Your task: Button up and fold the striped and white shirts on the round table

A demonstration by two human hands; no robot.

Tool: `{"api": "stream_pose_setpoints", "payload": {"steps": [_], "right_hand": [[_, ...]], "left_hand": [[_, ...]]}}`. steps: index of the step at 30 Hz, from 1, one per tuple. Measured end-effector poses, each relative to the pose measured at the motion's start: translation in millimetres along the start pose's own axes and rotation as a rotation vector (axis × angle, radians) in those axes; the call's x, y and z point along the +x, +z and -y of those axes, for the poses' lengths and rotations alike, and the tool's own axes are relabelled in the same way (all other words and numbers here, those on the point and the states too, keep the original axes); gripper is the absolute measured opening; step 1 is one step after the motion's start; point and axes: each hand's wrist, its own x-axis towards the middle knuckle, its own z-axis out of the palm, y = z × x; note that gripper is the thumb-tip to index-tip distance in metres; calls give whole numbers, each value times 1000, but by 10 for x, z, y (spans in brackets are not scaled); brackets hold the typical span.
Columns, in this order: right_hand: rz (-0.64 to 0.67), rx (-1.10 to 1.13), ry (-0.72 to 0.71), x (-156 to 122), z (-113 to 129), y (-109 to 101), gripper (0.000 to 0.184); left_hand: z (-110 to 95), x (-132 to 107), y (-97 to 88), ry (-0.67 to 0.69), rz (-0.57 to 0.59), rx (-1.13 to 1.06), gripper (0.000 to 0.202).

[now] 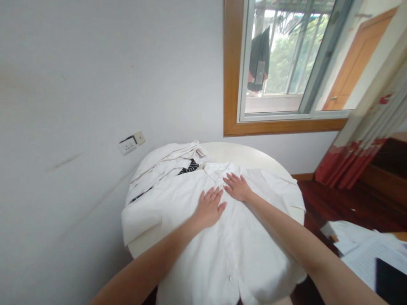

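A white button-up shirt (187, 203) lies spread front side up over a round white table (251, 152), its collar towards the wall and its hem hanging over the near edge. My left hand (210, 208) rests flat on the chest, left of the button placket, fingers apart. Close to the collar, my right hand (237, 187) lies flat on the cloth with its fingers extended. Neither hand grips the fabric. Both sleeves reach out to the table's sides.
Folded white cloth (168, 156) and a black patterned piece (190, 167) lie at the table's back left. A wall with a socket (127, 145) borders the left and back. Papers (372, 250) and a dark flat object (391, 281) sit at lower right, below a curtain (356, 148).
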Motion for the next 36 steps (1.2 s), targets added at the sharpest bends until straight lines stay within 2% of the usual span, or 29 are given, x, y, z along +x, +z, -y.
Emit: {"api": "stream_pose_setpoints", "payload": {"steps": [2,4,6,8,10,12,14,16,19,22,24,27,30,33,36], "right_hand": [[-4,1,18,-22,27,-54,50],[-60,-9,10,-45,81,-120,50],[-129,-19,-70,-61,157,-168,50],[-134,2,-170,-65,234,-173,51],[-82,51,-205,-59,286,-141,55],[-49,96,-182,-47,305,-101,62],[-50,119,-157,-38,302,-81,68],[-55,120,-152,-36,294,-90,69],[-56,103,-169,-45,293,-116,64],[-53,92,-185,-50,293,-102,57],[-45,91,-177,-43,288,-67,53],[-44,101,-141,-30,281,-19,56],[-40,113,-121,-26,284,-6,58],[-48,117,-110,-29,290,-8,56],[-88,102,-77,-22,281,8,54]], "left_hand": [[-27,-33,26,-4,1,-11,52],[-45,-41,41,-7,4,-21,52],[-27,-9,36,-5,2,-30,54],[63,55,8,-6,-11,-36,52],[243,122,-38,-26,-43,-19,48],[499,152,-88,-51,-53,25,46],[792,122,-128,-65,-6,67,45],[1075,34,-157,-78,41,100,48],[1434,-149,-190,-136,11,162,51],[1697,-325,-224,-197,-44,201,50],[1802,-415,-255,-217,-55,223,51],[1806,-479,-350,-213,-46,285,52],[1619,-401,-522,-224,-29,395,44],[1317,-155,-670,-189,-42,444,36],[1015,181,-643,-103,-93,358,37]]}}
